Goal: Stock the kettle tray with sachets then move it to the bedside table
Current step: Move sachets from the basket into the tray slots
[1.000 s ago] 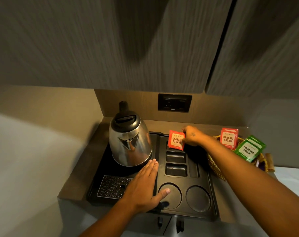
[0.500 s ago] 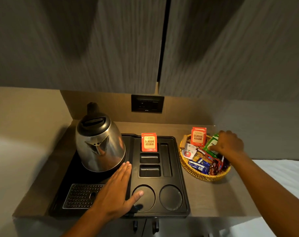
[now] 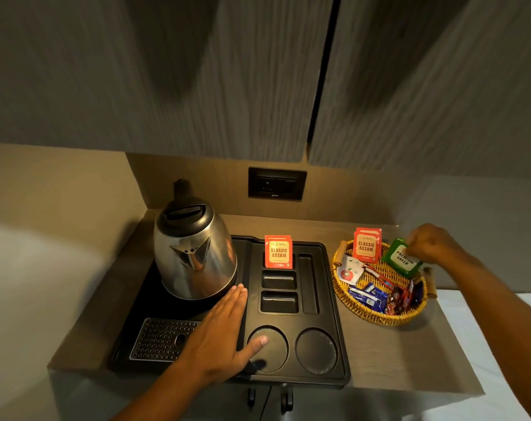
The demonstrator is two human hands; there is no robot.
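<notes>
1. Since half a second ago, your right hand (image 3: pixel 431 243) has closed its fingertips on the top corner of a green "Premium Green" sachet (image 3: pixel 402 259) and tilted it up at the far right of the wicker basket (image 3: pixel 376 317); whether the sachet's lower edge is touching the basket's contents, you cannot tell from here.
2. Your left hand (image 3: pixel 218 335) has not shifted: it lies flat and open, palm down on the black kettle tray (image 3: pixel 325 299), fingers together pointing at the kettle, thumb spread into the left round cup recess (image 3: pixel 268 349), holding nothing.
3. One red "Classic Assam" sachet (image 3: pixel 278 252) stands upright in the farthest of the three small rectangular slots; the two slots nearer you hold nothing visible, and so does the long narrow slot on their right.
4. Your steel kettle (image 3: pixel 194 253) sits on the tray's left half, with the perforated drip grille (image 3: pixel 163 338) in front of it.
5. Inside the basket, just right of the tray, more red "Classic Assam" sachets (image 3: pixel 367 246) stand at the back, a white sachet (image 3: pixel 349 270) lies on the left, and blue sachets (image 3: pixel 368 296) and dark red sticks (image 3: pixel 399 296) lie at the front.
6. Both tray and basket rest on the brown counter (image 3: pixel 379 360), below a black wall socket (image 3: pixel 277 183).
</notes>
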